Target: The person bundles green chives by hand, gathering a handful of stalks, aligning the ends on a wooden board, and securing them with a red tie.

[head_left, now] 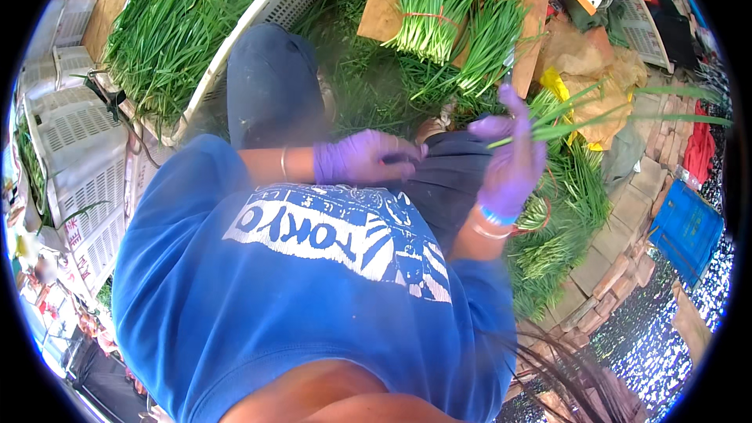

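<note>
My right hand, in a purple glove, grips a few long green chives. Their leaves stretch out to the right, and one finger points up. My left hand, also gloved in purple, hovers over my lap; its fingers are loosely bent and apart, somewhat blurred, with nothing visible in them. Beyond my hands, a thick bundle of chives tied with a red band lies on a wooden board. A smaller loose pile of chives rests beside it.
At upper left stands a white plastic crate heaped with chives. More white crates are at far left. Tied chives lie right of my leg, beside a brick edging. A blue crate and red cloth are farther right.
</note>
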`<state>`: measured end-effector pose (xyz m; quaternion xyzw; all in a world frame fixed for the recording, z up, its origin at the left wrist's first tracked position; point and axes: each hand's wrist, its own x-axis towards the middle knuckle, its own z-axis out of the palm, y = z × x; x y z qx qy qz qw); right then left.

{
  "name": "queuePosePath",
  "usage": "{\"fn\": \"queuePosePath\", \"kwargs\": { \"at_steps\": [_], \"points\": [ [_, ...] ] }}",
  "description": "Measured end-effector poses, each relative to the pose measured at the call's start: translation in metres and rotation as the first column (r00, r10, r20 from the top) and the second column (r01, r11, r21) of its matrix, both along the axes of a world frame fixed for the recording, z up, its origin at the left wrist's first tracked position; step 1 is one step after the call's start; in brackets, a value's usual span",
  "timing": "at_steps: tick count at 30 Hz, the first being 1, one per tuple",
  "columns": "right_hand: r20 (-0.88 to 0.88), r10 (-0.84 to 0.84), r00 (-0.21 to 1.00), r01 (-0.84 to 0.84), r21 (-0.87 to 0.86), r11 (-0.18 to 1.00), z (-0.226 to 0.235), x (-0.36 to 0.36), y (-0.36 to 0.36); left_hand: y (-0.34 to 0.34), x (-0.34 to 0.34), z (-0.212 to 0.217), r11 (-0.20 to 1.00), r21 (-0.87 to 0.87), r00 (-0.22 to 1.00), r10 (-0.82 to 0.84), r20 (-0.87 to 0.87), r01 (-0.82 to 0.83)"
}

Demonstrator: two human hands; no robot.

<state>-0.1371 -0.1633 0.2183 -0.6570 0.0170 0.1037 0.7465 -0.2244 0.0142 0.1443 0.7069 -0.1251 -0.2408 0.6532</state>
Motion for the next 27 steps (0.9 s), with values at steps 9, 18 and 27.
{"fn": "queuePosePath", "kwargs": {
  "at_steps": [9,18,27],
  "points": [
    [0.096,0.179,0.979,0.037,-0.951,0.307,-0.15,0.119,-0.01,0.054,0.078,-0.08,0.792,0.191,0.764,0.61,-0.212,-0.58],
    [0.035,0.13,0.991,-0.048,-0.814,0.579,-0.19,0.125,0.084,0.054,0.181,-0.137,0.562,0.634,0.781,0.036,0.623,-0.532],
    [0.095,0.153,0.984,0.026,-0.915,0.402,-0.191,0.112,0.097,0.064,0.221,-0.142,0.545,0.655,0.71,-0.145,0.689,-0.524]
  ]
}}
